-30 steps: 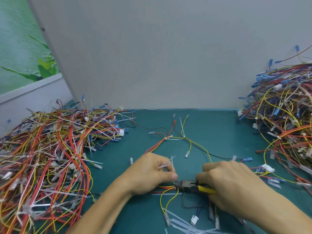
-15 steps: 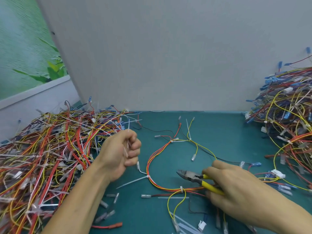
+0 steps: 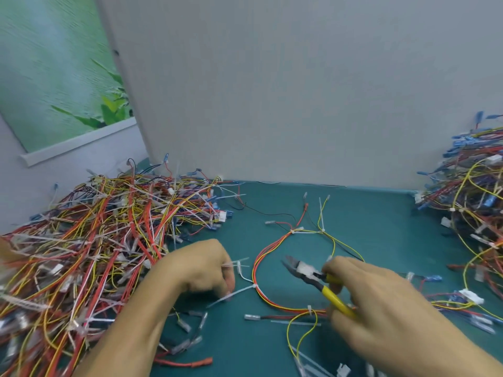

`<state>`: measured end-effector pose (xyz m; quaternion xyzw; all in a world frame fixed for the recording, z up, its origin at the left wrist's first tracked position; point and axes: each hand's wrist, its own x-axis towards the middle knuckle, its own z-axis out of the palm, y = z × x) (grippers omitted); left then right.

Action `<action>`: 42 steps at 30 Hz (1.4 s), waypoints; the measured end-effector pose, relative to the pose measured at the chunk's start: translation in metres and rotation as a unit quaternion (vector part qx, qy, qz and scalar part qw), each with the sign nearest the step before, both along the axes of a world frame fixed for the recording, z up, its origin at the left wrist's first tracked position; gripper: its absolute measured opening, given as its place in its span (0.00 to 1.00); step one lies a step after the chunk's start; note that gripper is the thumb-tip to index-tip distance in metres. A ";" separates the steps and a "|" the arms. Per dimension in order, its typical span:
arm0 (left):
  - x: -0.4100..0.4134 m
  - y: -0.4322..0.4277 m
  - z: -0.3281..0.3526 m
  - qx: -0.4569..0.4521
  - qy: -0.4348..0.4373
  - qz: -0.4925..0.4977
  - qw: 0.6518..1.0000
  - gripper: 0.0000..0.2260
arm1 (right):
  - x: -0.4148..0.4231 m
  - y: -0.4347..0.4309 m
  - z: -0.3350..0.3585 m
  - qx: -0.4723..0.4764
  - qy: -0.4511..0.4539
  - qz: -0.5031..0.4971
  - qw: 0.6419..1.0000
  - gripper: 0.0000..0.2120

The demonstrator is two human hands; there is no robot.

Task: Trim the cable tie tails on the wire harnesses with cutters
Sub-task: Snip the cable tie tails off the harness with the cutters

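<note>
Your right hand (image 3: 381, 300) grips smooth yellow-handled cutters (image 3: 313, 281), jaws parted. Your curled left hand (image 3: 201, 268) pinches thin white plastic tails (image 3: 239, 263).

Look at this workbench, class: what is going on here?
A person is trimming cable ties. The right hand grips yellow-handled cutters, jaws open, above a wire harness lying on the green table. The left hand, holding a few white offcuts, is beside a long uncut tie tail on that harness. Other harnesses fill a left heap and a right heap.
</note>
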<state>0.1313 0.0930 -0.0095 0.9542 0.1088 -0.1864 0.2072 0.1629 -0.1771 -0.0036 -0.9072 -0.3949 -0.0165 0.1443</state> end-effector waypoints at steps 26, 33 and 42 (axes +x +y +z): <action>0.011 -0.019 -0.019 -0.101 -0.065 -0.080 0.990 0.10 | 0.013 0.021 -0.013 -0.006 0.216 -0.082 0.973 0.11; 0.014 -0.021 -0.018 -0.121 -0.084 -0.082 0.986 0.06 | 0.000 0.023 -0.013 -0.086 0.118 -0.035 0.989 0.09; 0.016 -0.022 -0.020 -0.138 -0.082 -0.059 0.985 0.15 | -0.004 0.031 -0.004 -0.162 0.078 -0.035 0.983 0.11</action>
